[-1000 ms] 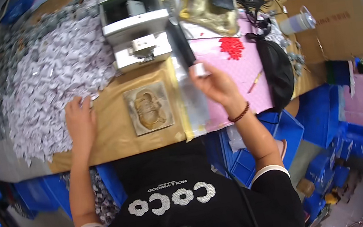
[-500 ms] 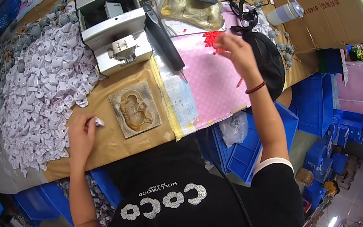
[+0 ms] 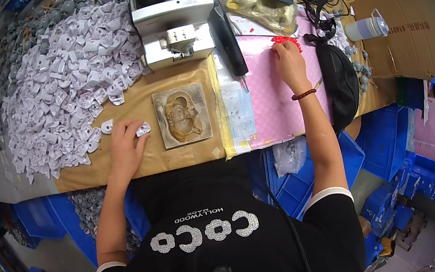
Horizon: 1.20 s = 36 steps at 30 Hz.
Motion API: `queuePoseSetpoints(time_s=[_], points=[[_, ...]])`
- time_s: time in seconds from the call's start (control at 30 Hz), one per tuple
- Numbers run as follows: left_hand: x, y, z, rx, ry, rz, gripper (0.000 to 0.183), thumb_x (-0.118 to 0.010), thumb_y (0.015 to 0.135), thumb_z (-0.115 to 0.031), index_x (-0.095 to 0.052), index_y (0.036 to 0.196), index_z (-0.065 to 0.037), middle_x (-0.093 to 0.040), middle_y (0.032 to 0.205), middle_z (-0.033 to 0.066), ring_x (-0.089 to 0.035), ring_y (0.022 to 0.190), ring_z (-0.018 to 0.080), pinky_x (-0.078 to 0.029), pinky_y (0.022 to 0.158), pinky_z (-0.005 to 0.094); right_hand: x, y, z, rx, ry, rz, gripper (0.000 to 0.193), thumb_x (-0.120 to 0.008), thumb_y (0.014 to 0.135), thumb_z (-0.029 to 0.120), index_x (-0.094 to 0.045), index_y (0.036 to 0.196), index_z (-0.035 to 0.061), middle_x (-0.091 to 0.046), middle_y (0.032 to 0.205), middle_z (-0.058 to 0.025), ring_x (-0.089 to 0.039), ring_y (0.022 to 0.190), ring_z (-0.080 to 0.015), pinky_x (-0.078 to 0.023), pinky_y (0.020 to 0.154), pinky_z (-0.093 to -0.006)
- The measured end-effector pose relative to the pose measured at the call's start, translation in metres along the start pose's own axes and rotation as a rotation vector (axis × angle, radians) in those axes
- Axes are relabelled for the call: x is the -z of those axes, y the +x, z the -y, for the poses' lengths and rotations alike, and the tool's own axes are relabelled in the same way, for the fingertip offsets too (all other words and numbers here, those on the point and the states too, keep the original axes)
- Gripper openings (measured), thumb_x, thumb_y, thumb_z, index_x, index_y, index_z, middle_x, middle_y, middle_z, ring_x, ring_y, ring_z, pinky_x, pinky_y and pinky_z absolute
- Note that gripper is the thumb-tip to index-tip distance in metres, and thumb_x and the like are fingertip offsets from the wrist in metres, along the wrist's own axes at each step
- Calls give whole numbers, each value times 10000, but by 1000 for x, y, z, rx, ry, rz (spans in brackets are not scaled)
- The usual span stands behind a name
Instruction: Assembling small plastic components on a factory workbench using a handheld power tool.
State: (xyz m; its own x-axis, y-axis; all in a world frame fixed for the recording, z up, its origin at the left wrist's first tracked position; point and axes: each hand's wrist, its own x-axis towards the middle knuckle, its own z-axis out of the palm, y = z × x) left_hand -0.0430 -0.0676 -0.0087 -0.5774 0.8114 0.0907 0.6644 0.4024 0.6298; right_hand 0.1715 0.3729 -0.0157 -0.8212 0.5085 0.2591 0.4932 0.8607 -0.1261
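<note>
My left hand [image 3: 128, 145] is closed in a pinch on a small white plastic part [image 3: 143, 129], just above the brown-covered bench. Another white part [image 3: 107, 127] lies beside its knuckles, at the edge of a big heap of similar white parts [image 3: 72, 67]. To the right of that hand sits a square block [image 3: 182, 116] with a shaped brown hollow, nothing lying in it. My right hand [image 3: 290, 66] reaches to a small pile of red pieces [image 3: 291, 41] on the pink sheet. Its fingers are drawn together at the pile; what they hold is hidden.
Behind the block stands a silver machine [image 3: 173, 24], with a black electric screwdriver [image 3: 229, 41] beside it. A black pouch [image 3: 340, 84] lies right of my right wrist. Farther right are a white tumbler [image 3: 366, 28] and a cardboard box [image 3: 410, 31]. Blue bins [image 3: 339, 160] stand below the bench edge.
My right hand has come down onto the red pile, and its fingers have drawn together. My left hand still holds the white part. The whole view has shifted.
</note>
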Motion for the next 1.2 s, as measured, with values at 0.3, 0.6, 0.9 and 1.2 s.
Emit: queuePoseSetpoints(time_s=[0.3, 0.6, 0.9, 1.2], points=[[-24, 52, -67, -179, -54, 33, 325, -813, 733, -98, -671, 1025, -76, -607, 1129, 74, -529, 1132, 320, -466, 939, 421, -2, -1, -6, 80, 27, 1, 201, -570, 884, 26, -682, 1049, 53, -668, 998, -154, -657, 866, -314, -534, 751, -408], [-31, 55, -72, -62, -40, 6, 487, -797, 698, -71, -619, 1149, -114, -553, 1166, 66, -483, 1141, 318, -447, 922, 435, 34, -11, 181, 360, 848, 34, 163, -756, 798, 34, -676, 938, 60, -666, 868, -70, -620, 741, -220, -499, 651, -349], [40, 105, -30, -236, -267, 175, 436, -748, 824, -118, -633, 1241, -70, -615, 1215, 115, -563, 1163, 295, -452, 1010, 409, -3, -27, 215, 720, 565, 24, 234, -747, 744, 60, -649, 957, 53, -629, 983, -65, -597, 917, -256, -477, 778, -377], [79, 305, 58, -12, 390, -230, 296, -649, 860, -150, -689, 1150, -105, -646, 1201, 129, -626, 1075, 354, -511, 906, 455, -5, -39, 219, 549, 630, 48, 303, -778, 750, 39, -680, 1035, 69, -640, 1006, -69, -603, 954, -279, -485, 787, -394]])
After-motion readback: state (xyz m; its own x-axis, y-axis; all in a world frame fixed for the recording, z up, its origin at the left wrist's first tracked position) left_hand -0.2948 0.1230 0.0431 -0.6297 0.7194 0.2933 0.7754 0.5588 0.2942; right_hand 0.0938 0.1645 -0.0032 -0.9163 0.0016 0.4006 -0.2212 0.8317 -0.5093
